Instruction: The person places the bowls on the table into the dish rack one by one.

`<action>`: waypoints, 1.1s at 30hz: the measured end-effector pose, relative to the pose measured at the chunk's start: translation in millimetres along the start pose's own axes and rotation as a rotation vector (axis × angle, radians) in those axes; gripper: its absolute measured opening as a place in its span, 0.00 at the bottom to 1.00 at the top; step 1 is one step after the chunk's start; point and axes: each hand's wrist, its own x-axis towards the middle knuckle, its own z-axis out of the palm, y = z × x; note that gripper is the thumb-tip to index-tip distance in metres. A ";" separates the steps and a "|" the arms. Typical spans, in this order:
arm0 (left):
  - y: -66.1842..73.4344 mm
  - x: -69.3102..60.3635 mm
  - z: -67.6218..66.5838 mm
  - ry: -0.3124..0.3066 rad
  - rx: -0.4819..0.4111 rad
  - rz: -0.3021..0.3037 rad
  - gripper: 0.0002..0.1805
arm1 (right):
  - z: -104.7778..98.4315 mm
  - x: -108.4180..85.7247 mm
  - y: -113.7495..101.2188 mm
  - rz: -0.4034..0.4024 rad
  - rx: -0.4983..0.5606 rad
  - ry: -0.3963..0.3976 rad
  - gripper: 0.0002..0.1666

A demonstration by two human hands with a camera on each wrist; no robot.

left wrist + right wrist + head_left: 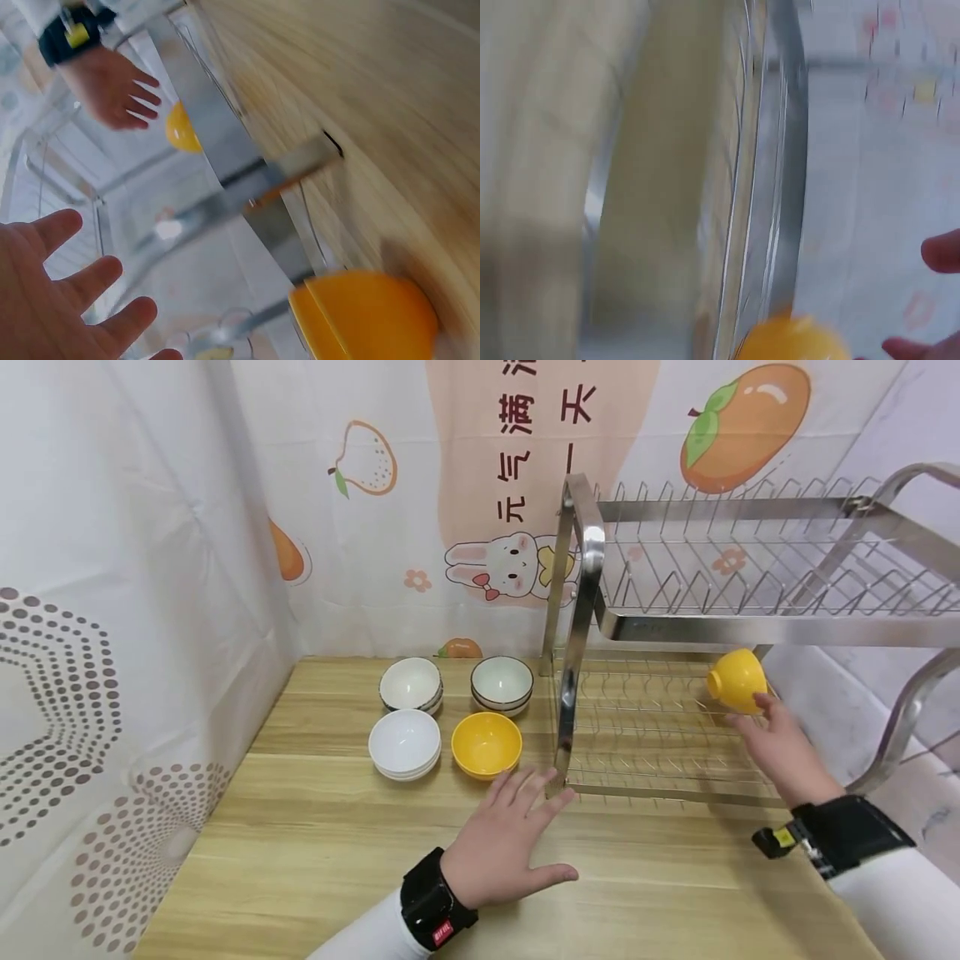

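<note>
A yellow bowl stands tipped on its side at the right end of the dish rack's lower tier. Close by it is my right hand; in the left wrist view the fingers of that right hand look straight and apart from the bowl. The right wrist view is blurred, with the bowl at its bottom edge. Over the table, my left hand spreads its fingers and holds nothing. Just beyond its fingertips sits another yellow bowl, upright beside the rack's left frame.
Stacked white bowls stand left of the yellow one. Behind are dark-rimmed white bowls and pale, dark-rimmed bowls. The rack's upper wire tier overhangs the lower one. A printed curtain hangs behind the wooden table.
</note>
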 end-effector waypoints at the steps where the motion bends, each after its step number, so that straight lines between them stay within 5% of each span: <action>1: -2.5 -1.8 -0.7 0.006 -0.004 -0.014 0.47 | 7.0 -8.6 -3.7 -0.029 -0.023 -0.011 0.49; 10: -19.8 -15.4 0.5 0.024 -0.030 -0.121 0.47 | 71.8 -81.3 -19.6 -0.414 -0.330 0.017 0.45; 16: -24.6 -18.5 2.9 0.039 -0.025 -0.141 0.46 | 94.7 -103.3 -16.5 -0.585 -0.501 0.087 0.48; 26: -28.2 -16.1 3.8 0.028 -0.001 -0.155 0.45 | 100.7 -112.1 -7.5 -0.673 -0.576 0.109 0.48; 33: -45.6 -3.8 11.1 0.021 0.068 -0.215 0.39 | 104.5 -117.5 -7.8 -0.698 -0.564 0.120 0.48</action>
